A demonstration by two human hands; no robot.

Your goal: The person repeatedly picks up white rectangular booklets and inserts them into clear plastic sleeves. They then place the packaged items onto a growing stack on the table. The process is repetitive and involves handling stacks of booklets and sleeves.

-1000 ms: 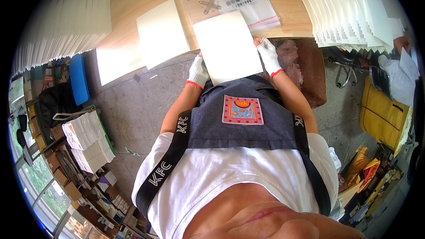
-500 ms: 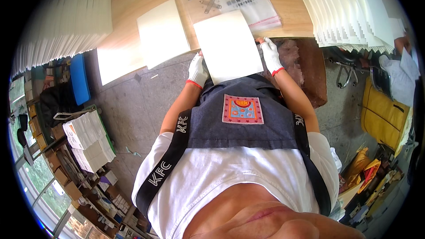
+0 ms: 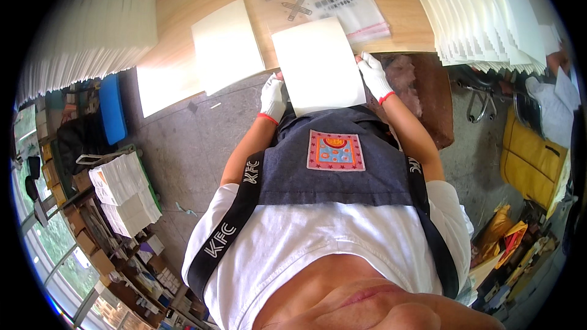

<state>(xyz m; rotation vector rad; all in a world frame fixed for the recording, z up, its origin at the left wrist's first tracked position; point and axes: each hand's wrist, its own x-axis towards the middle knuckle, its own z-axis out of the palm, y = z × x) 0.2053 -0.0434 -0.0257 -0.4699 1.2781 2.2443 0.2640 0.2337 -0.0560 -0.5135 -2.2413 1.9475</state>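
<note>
At the wooden table's (image 3: 202, 0) near edge, seen from the head camera, the gloved left hand (image 3: 273, 98) and gloved right hand (image 3: 374, 76) pinch opposite sides of a blank white sheet (image 3: 318, 64), with a second pale sheet (image 3: 227, 46) just beside it.

A single head-worn fisheye view looks steeply down from the wearer's face, over chest and apron, toward the wooden tabletop (image 3: 202, 0) at the top of the frame. Both forearms enter from below, close to the lens. Straight edges bow near the dark circular rim; the floor spreads to either side.
</note>
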